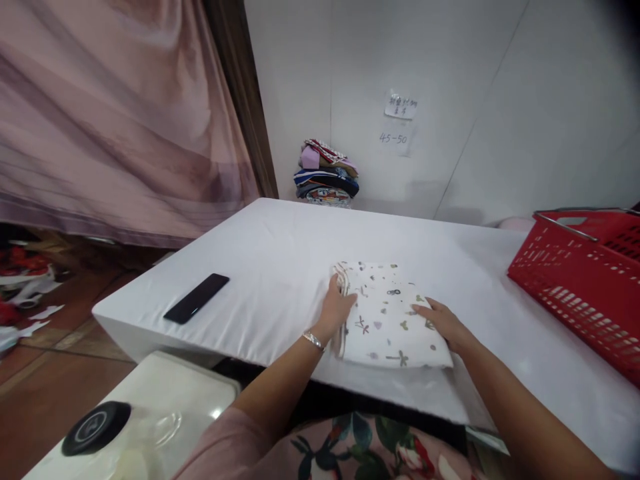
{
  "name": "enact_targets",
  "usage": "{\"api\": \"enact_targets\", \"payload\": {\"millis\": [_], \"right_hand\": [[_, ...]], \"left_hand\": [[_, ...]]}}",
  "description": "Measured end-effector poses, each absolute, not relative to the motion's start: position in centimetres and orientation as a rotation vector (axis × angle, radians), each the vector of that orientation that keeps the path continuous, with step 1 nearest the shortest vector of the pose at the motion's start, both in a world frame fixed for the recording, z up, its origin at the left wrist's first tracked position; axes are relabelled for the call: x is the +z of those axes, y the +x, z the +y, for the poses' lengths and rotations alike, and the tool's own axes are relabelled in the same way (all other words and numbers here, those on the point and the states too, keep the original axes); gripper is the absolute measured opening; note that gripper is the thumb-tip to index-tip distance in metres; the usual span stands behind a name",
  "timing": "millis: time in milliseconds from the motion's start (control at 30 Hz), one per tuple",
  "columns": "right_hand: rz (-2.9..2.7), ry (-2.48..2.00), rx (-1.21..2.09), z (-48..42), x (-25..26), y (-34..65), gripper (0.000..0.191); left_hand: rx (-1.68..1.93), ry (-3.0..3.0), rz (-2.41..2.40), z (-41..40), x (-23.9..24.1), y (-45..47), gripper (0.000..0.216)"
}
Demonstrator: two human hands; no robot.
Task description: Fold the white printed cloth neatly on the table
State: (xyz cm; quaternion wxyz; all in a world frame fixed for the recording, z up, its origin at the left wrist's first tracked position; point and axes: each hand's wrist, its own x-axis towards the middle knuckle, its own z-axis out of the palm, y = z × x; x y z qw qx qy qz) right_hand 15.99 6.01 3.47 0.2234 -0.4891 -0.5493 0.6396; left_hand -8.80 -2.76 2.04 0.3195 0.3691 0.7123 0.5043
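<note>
A folded white cloth with small printed patterns lies on the white table in front of me. My left hand, with a bracelet at the wrist, rests against the cloth's left edge, fingers close together along the fold. My right hand lies flat on the cloth's right side with fingers stretched out. Neither hand lifts the cloth.
A black phone lies on the table's left part. A red plastic basket stands at the right. A stack of folded clothes sits at the far edge by the wall. A white lidded box stands below left.
</note>
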Motion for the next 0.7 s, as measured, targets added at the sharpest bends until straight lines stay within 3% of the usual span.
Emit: {"api": "enact_targets", "payload": {"millis": [267,433,567,700], "right_hand": [[-1.410,-1.128,1.410,9.0,5.9,15.5,0.052],[-1.478,-1.488,1.438,10.6,3.8,15.9,0.071],[-1.468,-1.633,1.449,9.8,2.4,16.8,0.088],[-1.569,-1.608,1.388,8.5,2.2,17.3,0.089]], "left_hand": [[1.583,1.186,1.686,4.8,7.7,-10.4,0.080],[1.146,0.930,1.833,6.9,5.3,-11.1,0.098],[1.024,0.922,1.860,5.7,3.1,-11.7,0.097],[0.889,1.012,1.899,4.2,2.5,-11.9,0.093]]}}
